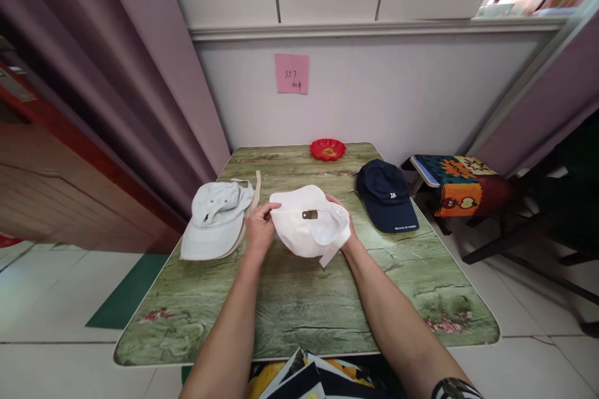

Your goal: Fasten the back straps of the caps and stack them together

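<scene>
Holding white cap (294, 230) between left hand (259, 229), pinching its edge, and right hand (352, 237), gripping behind, fingers mostly hidden; lengthwise parallel to tabletop's (309, 318) near edge.

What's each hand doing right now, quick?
Left hand: closed, holding the white cap at its left edge.
Right hand: at the cap's right side, mostly hidden behind it; open or closed cannot be told.

The white cap (294, 232) is plain, the navy cap (384, 192) white-lettered, the table (309, 315) green and wood-grained.
</scene>
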The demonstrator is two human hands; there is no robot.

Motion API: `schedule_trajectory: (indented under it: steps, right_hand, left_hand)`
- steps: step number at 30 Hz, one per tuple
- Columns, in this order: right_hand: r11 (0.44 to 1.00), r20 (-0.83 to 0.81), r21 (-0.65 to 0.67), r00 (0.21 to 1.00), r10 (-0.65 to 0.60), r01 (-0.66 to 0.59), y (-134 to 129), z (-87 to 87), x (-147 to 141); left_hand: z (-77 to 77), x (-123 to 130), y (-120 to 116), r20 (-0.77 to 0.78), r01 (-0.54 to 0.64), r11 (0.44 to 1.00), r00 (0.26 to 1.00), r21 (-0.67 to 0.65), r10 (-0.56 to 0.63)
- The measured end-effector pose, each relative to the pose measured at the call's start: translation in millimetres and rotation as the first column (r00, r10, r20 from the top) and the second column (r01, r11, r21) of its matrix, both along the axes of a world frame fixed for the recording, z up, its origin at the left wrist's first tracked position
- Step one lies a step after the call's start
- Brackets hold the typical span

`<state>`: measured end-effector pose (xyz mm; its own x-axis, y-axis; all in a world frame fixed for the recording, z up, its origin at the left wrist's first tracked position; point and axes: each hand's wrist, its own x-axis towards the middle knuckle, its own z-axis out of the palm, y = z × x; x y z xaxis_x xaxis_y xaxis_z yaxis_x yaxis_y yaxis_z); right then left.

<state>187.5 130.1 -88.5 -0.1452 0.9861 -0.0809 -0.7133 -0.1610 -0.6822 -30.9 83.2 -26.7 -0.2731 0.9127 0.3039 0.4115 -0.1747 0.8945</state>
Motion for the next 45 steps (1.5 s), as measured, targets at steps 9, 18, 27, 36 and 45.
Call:
schedule_trajectory:
  steps: [9, 18, 27, 36, 45]
  right_hand:
    - [0.988, 0.055, 0.047, 0.988, -0.147, 0.144, -2, 4.7, -6]
    - [0.902, 0.379, 0.394, 0.863, -0.334, 0.176, -6, 1.1, -1]
    - [0.782, 0.578, 0.617, 0.627, -0.522, 0.083, -5, -0.2, 6]
    - [0.847, 0.616, 0.518, 0.635, -0.466, 0.119, 3, -6.6, 2]
    - [0.848, 0.609, 0.410, 0.591, -0.528, 0.336, 25, -17.2, -7]
  left_hand:
    - [-23.6, 4, 7, 0.582, 0.167, 0.985, 0.805, -0.031, -0.118]
    - [-39.3, 9, 10, 0.622, 0.138, 0.990, 0.774, 0.016, -0.118]
    - [-49.6, 21, 37, 0.736, 0.109, 0.994, 0.671, 0.014, -0.084]
    - [-55.1, 18, 44, 0.702, 0.032, 0.999, 0.711, 0.020, -0.037]
    - [-68.2, 18, 72, 0.584, -0.095, 0.994, 0.811, 0.060, 0.042]
